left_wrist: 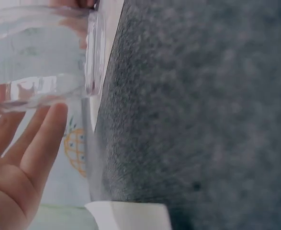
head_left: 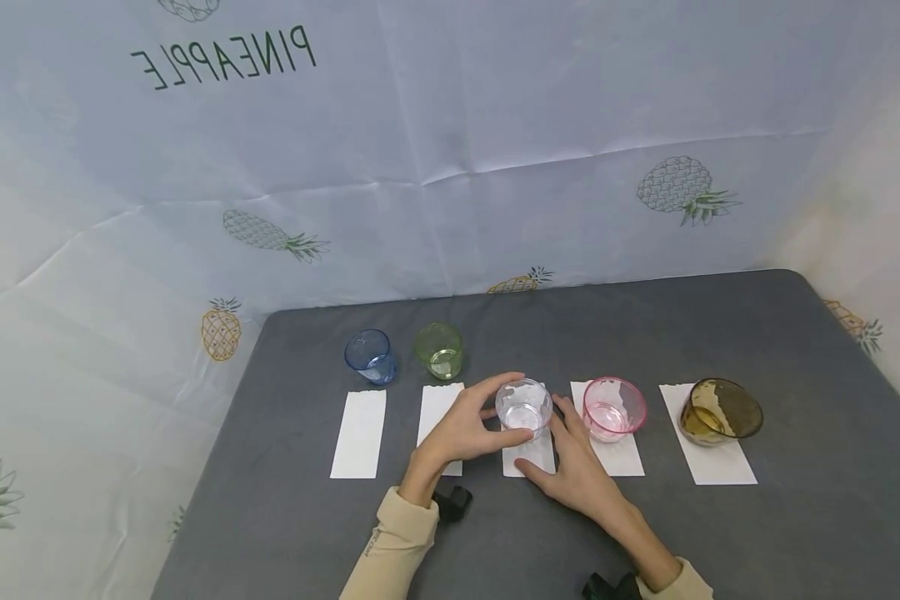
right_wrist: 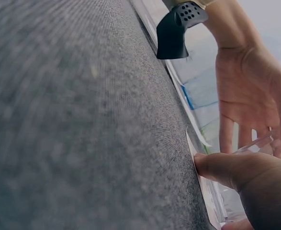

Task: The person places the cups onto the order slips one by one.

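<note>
A clear glass [head_left: 523,407] stands on, or just above, a white paper strip [head_left: 530,462] near the middle of the table. My left hand [head_left: 461,425] grips the glass from the left, thumb in front and fingers round the far side. In the left wrist view, fingers [left_wrist: 47,143] lie along the glass wall. To the glass's right is my right hand [head_left: 576,467], its fingers fairly straight beside the base. The right wrist view shows the right thumb [right_wrist: 226,167] at the paper's edge. Whether the right fingertips touch the glass is hard to tell.
A pink glass [head_left: 613,408] and an amber glass [head_left: 720,412] stand on paper strips to the right. Behind two more strips, on the left, are a blue glass [head_left: 371,357] and a green glass [head_left: 440,352]. A pineapple-print curtain [head_left: 450,225] hangs behind the grey table [head_left: 270,500].
</note>
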`<state>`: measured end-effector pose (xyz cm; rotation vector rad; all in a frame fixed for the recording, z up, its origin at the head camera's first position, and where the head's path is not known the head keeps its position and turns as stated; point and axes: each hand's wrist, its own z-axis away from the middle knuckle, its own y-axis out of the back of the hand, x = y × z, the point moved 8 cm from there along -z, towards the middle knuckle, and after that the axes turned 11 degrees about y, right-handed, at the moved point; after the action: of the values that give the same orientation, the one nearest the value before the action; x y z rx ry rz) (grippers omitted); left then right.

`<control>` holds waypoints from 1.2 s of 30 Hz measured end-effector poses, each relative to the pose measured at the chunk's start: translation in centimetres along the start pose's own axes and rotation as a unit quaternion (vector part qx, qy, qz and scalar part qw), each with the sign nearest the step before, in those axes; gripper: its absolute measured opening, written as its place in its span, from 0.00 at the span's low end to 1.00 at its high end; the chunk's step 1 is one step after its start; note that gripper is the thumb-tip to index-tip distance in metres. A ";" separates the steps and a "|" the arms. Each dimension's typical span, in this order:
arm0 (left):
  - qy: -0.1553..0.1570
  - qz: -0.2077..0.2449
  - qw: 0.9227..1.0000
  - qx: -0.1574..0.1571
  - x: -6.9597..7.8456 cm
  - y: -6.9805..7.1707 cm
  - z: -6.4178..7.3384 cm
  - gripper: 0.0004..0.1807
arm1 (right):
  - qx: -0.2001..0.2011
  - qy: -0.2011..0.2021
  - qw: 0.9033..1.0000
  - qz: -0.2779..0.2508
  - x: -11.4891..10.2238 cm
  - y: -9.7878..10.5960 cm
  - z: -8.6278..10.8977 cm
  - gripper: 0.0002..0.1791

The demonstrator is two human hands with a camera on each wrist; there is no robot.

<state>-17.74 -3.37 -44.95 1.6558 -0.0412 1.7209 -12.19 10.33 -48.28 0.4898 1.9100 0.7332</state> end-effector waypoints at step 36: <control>-0.071 -0.042 0.996 0.030 1.2 0.7 0.9 0.45 | 0.100 0.023 0.993 -0.054 -1.3 1.7 -0.1 0.51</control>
<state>-17.28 -3.78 -43.45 1.7966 0.0139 1.5542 -11.65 10.72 -46.26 0.4927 2.0479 0.4885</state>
